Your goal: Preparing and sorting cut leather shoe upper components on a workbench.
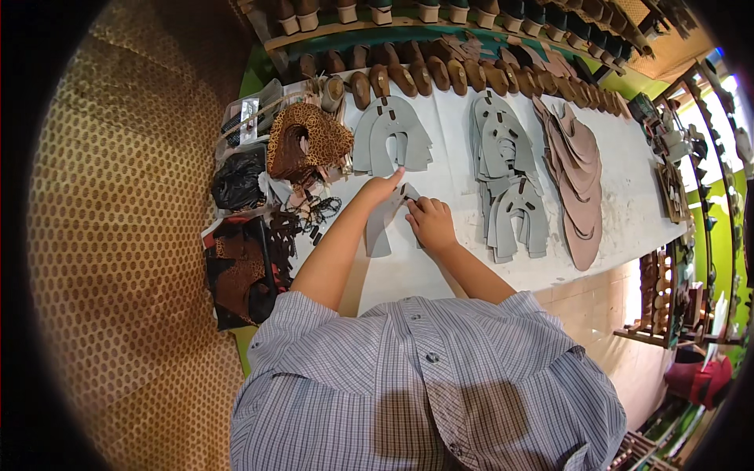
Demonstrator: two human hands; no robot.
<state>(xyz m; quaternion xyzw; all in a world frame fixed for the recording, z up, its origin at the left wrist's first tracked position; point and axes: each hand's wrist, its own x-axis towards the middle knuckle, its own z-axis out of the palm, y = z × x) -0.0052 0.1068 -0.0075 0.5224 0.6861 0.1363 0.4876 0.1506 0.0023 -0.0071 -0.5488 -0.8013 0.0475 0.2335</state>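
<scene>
A grey horseshoe-shaped shoe upper piece point(378, 238) is low over the near part of the white table, with a small dark tab at its curved top. My left hand point(380, 191) is closed on its upper left side, thumb stretched forward. My right hand point(432, 223) has its fingers curled at the right of the tab, closed on the same piece; the fingertips are partly hidden. Just beyond my hands lies a stack of similar grey pieces point(373, 131) with dark tabs. More overlapping grey pieces point(503, 192) lie to the right.
Brown curved pieces point(582, 235) overlap farther right on the white table point(628, 204). Brown shoe lasts point(420, 77) line the back edge beneath a shelf of shoes point(428, 12). At left are leopard-print material point(330, 141), a black bag point(238, 180) and dark scraps point(239, 271).
</scene>
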